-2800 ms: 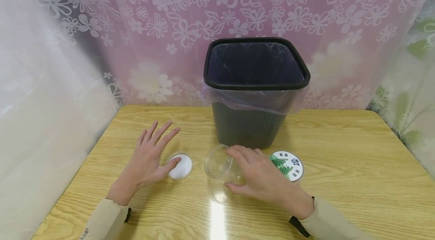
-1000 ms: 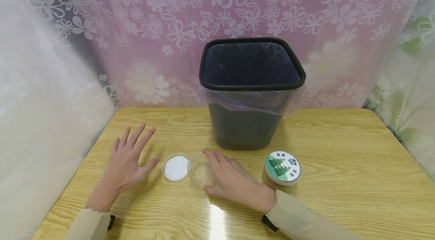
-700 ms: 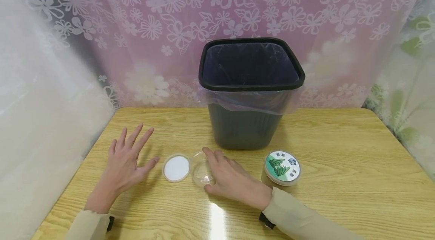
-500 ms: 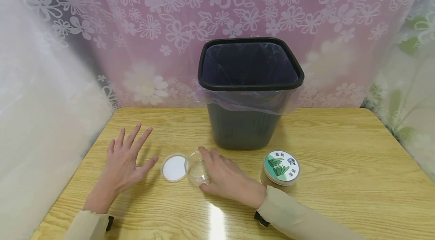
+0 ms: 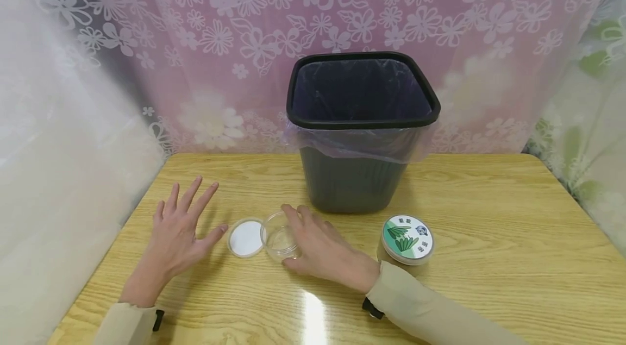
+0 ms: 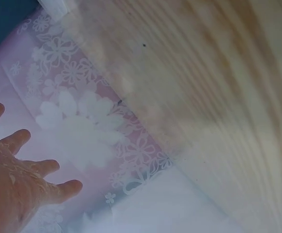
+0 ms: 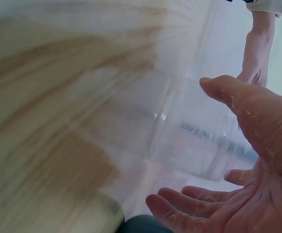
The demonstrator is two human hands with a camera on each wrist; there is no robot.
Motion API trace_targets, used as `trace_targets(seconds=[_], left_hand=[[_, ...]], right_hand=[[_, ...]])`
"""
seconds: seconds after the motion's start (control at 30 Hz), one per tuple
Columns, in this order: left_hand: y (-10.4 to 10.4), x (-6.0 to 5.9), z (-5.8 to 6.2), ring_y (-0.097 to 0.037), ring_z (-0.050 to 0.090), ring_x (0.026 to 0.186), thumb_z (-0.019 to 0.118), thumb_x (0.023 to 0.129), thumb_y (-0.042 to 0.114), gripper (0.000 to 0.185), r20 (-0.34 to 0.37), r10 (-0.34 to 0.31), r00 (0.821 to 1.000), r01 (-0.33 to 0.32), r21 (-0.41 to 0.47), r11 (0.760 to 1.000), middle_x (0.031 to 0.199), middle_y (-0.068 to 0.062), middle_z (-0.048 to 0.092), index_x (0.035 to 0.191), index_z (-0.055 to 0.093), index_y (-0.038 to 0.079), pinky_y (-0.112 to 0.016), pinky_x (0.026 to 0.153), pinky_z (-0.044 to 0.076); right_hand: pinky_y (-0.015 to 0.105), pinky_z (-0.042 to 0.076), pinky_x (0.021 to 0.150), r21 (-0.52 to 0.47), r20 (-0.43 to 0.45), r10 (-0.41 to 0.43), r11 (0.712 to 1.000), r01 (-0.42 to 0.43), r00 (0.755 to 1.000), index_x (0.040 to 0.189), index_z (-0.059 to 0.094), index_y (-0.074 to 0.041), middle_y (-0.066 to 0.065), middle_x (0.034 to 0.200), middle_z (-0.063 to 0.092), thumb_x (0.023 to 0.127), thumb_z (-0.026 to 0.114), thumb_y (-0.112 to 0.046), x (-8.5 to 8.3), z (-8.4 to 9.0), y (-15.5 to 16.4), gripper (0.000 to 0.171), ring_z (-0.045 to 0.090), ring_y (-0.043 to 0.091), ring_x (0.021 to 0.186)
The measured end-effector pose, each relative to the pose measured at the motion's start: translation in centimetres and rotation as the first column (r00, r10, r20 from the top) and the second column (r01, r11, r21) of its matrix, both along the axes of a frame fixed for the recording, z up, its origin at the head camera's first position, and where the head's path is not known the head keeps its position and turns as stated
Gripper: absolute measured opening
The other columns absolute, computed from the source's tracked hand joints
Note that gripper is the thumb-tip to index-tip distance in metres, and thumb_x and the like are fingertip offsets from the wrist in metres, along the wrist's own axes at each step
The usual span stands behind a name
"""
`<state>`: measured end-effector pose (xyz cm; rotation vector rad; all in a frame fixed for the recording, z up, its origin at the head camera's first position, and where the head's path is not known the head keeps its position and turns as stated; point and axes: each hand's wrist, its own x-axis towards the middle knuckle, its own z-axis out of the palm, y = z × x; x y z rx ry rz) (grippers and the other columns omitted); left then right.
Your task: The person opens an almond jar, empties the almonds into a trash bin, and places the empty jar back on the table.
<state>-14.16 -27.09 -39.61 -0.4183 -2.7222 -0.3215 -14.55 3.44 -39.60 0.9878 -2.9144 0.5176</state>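
Note:
Around a clear plastic jar [image 5: 276, 233] on the wooden table, my right hand [image 5: 320, 250] has its thumb and fingers on opposite sides. Just left of the jar lies a flat round lid [image 5: 244, 238] with a white face; the jar's edge slightly overlaps it from my viewpoint. My left hand [image 5: 176, 236] is spread, holding nothing, with its thumb nearest the lid. The right wrist view shows the transparent jar [image 7: 189, 138] faintly between thumb and fingers; firm contact is hard to judge there. Spread fingers of the left hand [image 6: 14, 179] appear in the left wrist view.
A dark bin [image 5: 354, 182] with a purple liner stands behind the jar. To the right is a lidded round tub [image 5: 408, 239] with a green-and-white printed top. A pink flowered curtain [image 5: 220, 51] hangs behind the table [image 5: 489, 225].
Earlier the right hand held the jar tilted, and the left thumb was over the lid. The left hand has drawn away leftward. The right hand and jar have come down beside the lid, then shifted slightly left.

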Motion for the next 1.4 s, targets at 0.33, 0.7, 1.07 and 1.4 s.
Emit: trace_targets(seconds=[0.33,0.7,1.07,1.4], left_hand=[[1.6,0.8,1.0,-0.061,0.026,0.147,0.074,0.087,0.045,0.082,-0.02,-0.067,0.998,0.068,0.034,0.997,0.166,-0.012,0.033,0.159,0.038,0.03,-0.084,0.103,0.025],[3.9,1.8,1.6,-0.056,0.024,0.151,0.076,0.084,0.044,0.082,-0.051,-0.16,0.986,0.162,0.036,0.986,0.166,-0.01,0.035,0.157,0.042,0.029,-0.082,0.106,0.025],[5.6,2.4,1.3,-0.055,0.026,0.15,0.075,0.084,0.047,0.077,-0.054,-0.205,0.977,0.206,0.022,0.978,0.166,-0.007,0.036,0.154,0.047,0.03,-0.08,0.108,0.025],[7.0,2.6,1.1,-0.053,0.027,0.151,0.073,0.085,0.047,0.076,-0.058,-0.253,0.966,0.254,0.003,0.967,0.166,-0.003,0.035,0.154,0.046,0.032,-0.08,0.107,0.027]], right_hand=[[0.048,0.059,0.09,-0.018,-0.132,0.036,0.999,-0.039,0.991,0.156,0.033,-0.013,0.014,0.143,0.051,0.082,0.081,-0.053,0.5,1.3,2.4,0.097,0.063,0.032,0.119],[0.051,0.056,0.095,0.006,-0.247,0.039,0.999,-0.038,0.968,0.151,0.045,-0.017,0.011,0.15,0.05,0.084,0.079,-0.054,1.7,2.6,4.9,0.083,0.056,0.031,0.13],[0.048,0.056,0.089,0.047,-0.388,0.062,0.998,-0.047,0.92,0.143,0.056,-0.02,0.011,0.146,0.055,0.081,0.08,-0.056,2.3,2.3,7.5,0.076,0.058,0.03,0.128],[0.051,0.055,0.089,0.033,-0.434,0.043,0.999,-0.031,0.9,0.134,0.062,-0.023,0.009,0.143,0.058,0.08,0.081,-0.054,2.3,2.3,9.5,0.065,0.059,0.031,0.126]])
